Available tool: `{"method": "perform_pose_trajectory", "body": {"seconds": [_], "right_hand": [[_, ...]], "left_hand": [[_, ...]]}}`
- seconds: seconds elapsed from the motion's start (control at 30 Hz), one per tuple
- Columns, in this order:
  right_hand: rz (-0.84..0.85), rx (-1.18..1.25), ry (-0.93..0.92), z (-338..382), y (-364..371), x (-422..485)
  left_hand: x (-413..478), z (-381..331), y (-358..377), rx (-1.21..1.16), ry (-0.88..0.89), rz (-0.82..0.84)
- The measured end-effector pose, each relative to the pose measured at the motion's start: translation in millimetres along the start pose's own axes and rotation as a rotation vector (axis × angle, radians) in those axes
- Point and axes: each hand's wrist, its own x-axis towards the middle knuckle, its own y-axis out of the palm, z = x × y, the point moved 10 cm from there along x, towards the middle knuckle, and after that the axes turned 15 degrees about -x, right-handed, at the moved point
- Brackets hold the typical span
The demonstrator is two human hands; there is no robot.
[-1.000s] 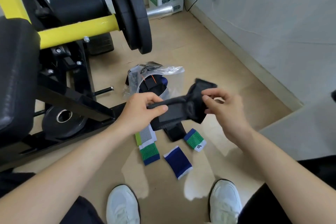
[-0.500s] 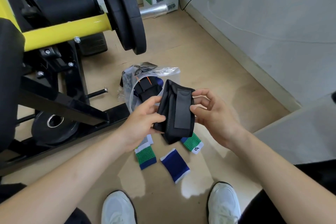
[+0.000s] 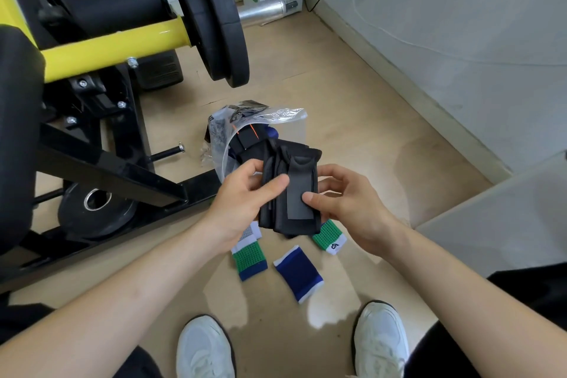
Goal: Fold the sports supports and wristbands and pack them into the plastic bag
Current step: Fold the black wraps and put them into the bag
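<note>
I see both hands, left [image 3: 245,202] and right [image 3: 346,209], gripping the folded black support [image 3: 291,190] above the floor [image 3: 352,132], near the plastic bag [image 3: 276,120].

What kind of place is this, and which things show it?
Most likely a gym or home workout room: a yellow machine arm carries black weight plates, a padded roller sits behind it, and a spare plate rests lower down.
</note>
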Motion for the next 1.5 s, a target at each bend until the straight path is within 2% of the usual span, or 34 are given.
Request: {"method": "perform_pose_trajectory", "body": {"seconds": [0.2, 0.33, 0.67, 0.87, 1.03, 1.17, 1.27, 1.37, 1.5], "right_hand": [[-0.068, 0.100, 0.079, -5.0, -18.4, 4.3], [-0.064, 0.108, 0.076, -3.7, -26.2, 6.5], [-0.088, 0.166, 0.056, -0.8, -34.5, 9.2], [-0.077, 0.133, 0.043, -0.5, -35.0, 9.0], [-0.061, 0.100, 0.018, 3.5, -30.4, 6.9], [-0.042, 0.097, 0.009, 4.9, -27.6, 5.8], [-0.038, 0.107, 0.001, 7.1, -26.8, 4.5], [-0.025, 0.152, -0.024, 11.1, -24.0, 3.1], [0.029, 0.216, -0.059, 16.4, -13.1, 1.3]], "left_hand": [[5.8, -2.4, -18.2, -0.030, -0.005, -0.058], [4.8, -0.4, -15.0, -0.086, -0.065, 0.009], [5.1, -8.0, -13.9, -0.175, -0.043, 0.094], [0.3, -6.9, -8.9, -0.234, -0.120, 0.152], [5.3, -13.7, -19.9, -0.088, 0.019, 0.023], [4.4, -18.1, -22.4, -0.007, 0.098, 0.031], [2.7, -23.0, -25.4, 0.224, 0.148, -0.029], [1.7, -20.4, -29.8, 0.406, 0.093, -0.120], [-4.6, -0.8, -10.4, 0.207, -0.127, -0.006]]}}
